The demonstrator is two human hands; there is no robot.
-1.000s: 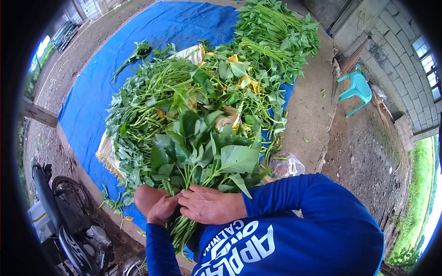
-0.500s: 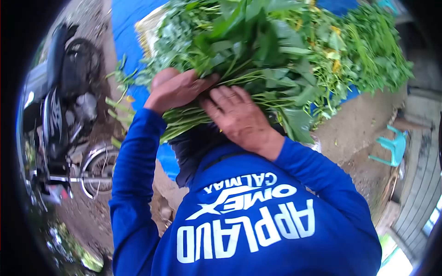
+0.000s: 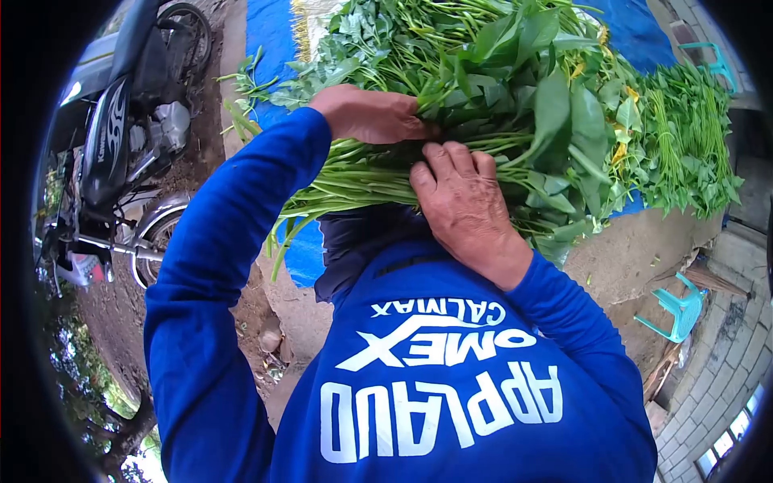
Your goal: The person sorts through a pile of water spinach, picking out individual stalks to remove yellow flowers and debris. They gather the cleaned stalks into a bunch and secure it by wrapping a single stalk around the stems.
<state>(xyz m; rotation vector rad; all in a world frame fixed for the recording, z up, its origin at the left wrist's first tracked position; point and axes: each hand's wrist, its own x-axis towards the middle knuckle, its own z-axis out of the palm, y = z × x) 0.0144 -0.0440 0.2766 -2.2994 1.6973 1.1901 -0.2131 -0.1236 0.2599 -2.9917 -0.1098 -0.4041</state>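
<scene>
A thick bunch of leafy greens (image 3: pixel 362 173) lies across my lap, its long pale-green stems pointing left and its broad leaves to the right. From the far side, my left hand (image 3: pixel 373 117) reaches over the bunch with its fingers bent together at the stems; the fingertips are partly hidden. My right hand (image 3: pixel 471 205) presses on the near side, fingers curled over the stems where the leaves begin. The two hands nearly meet at the middle of the bunch.
More greens (image 3: pixel 386 48) are heaped beyond on a blue tarp (image 3: pixel 270 36). Neat bundles (image 3: pixel 684 137) lie at the right, near yellowed leaves (image 3: pixel 620 149). A motorcycle (image 3: pixel 121 145) stands at left. A teal plastic chair (image 3: pixel 680 306) is at right, beside a block wall (image 3: pixel 725 362).
The view has shifted. My left hand has moved right along the bunch, closer to my right hand, with its elbow raised further out. Both hands stay on the greens.
</scene>
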